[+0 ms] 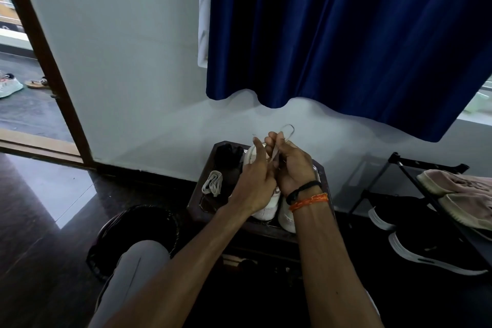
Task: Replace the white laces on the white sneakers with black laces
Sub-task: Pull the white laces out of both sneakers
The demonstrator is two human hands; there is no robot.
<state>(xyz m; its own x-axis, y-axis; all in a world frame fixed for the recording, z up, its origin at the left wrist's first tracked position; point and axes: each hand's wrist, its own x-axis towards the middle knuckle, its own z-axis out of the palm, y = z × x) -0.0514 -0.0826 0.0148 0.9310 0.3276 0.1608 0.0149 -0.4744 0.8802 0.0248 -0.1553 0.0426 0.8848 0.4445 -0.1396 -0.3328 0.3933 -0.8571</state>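
We note a satiny blue cloth curtain [346, 34], glossy dark floor [40, 208], matt painted wall [133, 61], and wooden door frame [45, 61].
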